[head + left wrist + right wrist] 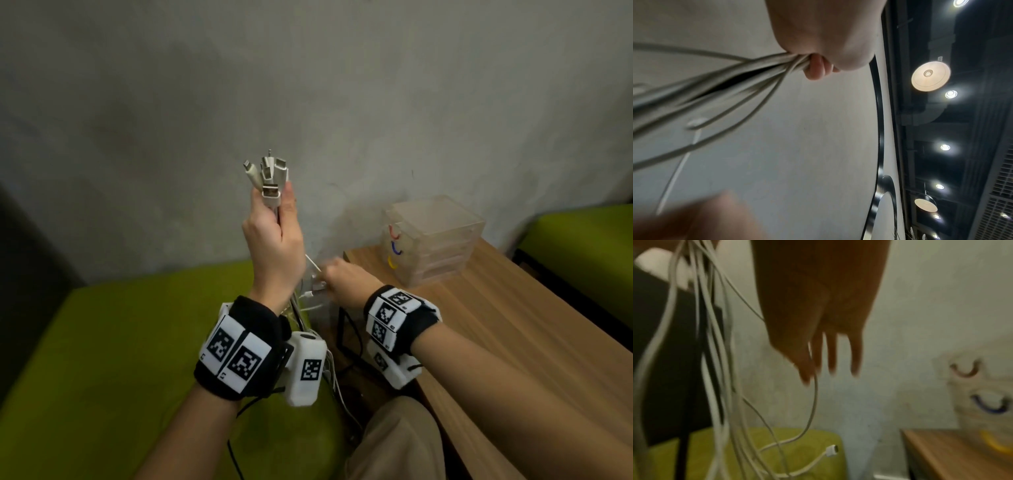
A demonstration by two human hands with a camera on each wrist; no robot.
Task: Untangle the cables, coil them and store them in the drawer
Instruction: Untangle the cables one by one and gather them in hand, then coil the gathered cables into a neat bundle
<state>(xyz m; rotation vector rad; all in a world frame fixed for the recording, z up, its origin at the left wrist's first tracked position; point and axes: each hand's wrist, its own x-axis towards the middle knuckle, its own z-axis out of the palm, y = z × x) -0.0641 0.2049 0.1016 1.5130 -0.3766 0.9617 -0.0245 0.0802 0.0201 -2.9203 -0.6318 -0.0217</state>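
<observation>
Head view, from the left: a lime-green cushioned seat (113,342) fills the near floor up to a grey plaster wall (308,85), with open air above it. The left hand (274,240) is raised over the seat's right edge, fingers curled tight round a bundle of white charging cables (267,174); at least four plugs stick up above the fist. The strands hang down between both wrists. The right hand (346,277) sits lower, fingers nearly straight, thumb and forefinger pinching one thin strand. Further right, a wooden table (496,325) carries a clear plastic drawer unit (435,236) with three handles: red, blue, yellow.
</observation>
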